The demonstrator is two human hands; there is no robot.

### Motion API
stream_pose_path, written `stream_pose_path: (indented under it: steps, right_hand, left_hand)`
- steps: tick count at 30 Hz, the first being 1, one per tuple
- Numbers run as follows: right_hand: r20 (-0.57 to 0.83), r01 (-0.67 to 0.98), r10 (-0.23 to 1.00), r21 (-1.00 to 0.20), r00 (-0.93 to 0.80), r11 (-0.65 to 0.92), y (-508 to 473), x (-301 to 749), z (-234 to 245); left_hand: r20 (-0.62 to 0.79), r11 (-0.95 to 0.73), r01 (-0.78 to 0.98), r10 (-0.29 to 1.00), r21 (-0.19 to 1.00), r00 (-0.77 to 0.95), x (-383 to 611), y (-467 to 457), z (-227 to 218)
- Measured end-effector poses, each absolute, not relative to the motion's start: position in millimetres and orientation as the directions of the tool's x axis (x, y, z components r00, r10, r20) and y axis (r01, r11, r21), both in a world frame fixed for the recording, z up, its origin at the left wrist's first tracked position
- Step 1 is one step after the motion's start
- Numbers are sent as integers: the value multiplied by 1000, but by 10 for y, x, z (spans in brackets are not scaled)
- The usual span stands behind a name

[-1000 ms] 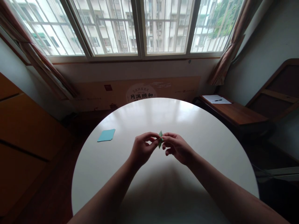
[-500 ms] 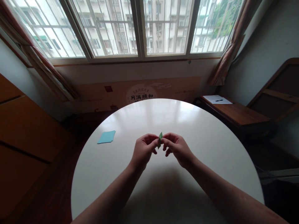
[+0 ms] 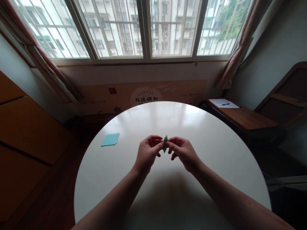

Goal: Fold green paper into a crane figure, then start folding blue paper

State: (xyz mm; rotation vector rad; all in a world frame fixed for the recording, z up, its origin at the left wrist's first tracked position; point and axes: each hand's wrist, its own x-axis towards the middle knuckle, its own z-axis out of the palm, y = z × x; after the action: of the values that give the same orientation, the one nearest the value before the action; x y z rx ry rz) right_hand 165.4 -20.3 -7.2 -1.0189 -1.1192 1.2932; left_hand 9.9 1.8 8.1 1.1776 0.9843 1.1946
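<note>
Between my two hands, above the middle of the white round table (image 3: 105,179), is a small piece of folded green paper (image 3: 165,138), narrow and pointed at top and bottom. My left hand (image 3: 149,152) pinches its left side between thumb and fingers. From the other side, my right hand (image 3: 183,151) pinches it the same way, thumb toward me. The fingertips cover the paper's middle, so its folds there are hidden. To the left, a small stack of light blue square paper (image 3: 110,139) lies flat on the table, apart from both hands.
Right of the table stands a brown wooden side table (image 3: 256,118) bearing a white sheet (image 3: 222,103) and a dark pen. Beyond the far edge are a printed cardboard panel (image 3: 96,92) and a barred window. An orange-brown cabinet (image 3: 26,127) is at left.
The green paper has turned slightly between my fingertips and shows a wider upper face. Both hands keep their pinch; the whole view has shifted a little.
</note>
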Motion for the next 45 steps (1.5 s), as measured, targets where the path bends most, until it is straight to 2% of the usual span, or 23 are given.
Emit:
stream_pose_path:
  steps: [5, 9, 14, 18, 28, 39, 45]
  right_hand:
    - [8, -231, 1000, -973, -29, 1, -203, 1660, -58]
    - [-5, -226, 1000, -974, -16, -9, -195, 1664, -61]
    - [-38, -210, 996, -976, -77, -54, -190, 1666, -66]
    - [16, -182, 999, -983, -50, 6, -188, 1660, -75]
    - [35, -114, 999, -993, -10, 34, -191, 1666, -75]
    - [132, -134, 991, -982, 30, 135, -194, 1652, -97]
    - [237, -40, 970, -970, 58, 239, -211, 1655, -104]
  left_hand:
    - [-45, 72, -122, 975, 990, 217, 88, 13, 114]
    - [-67, 80, -45, 971, 996, 230, 80, 18, 123]
    - [31, -34, 10, 970, 999, 242, 67, 51, 66]
    - [136, -154, 59, 963, 986, 234, 61, 63, 23]
    - [84, -102, 80, 974, 992, 209, 57, 32, 41]
    - [172, -175, -2, 970, 985, 172, 76, 24, 49]
    - [235, -223, -87, 959, 971, 160, 89, 17, 20]
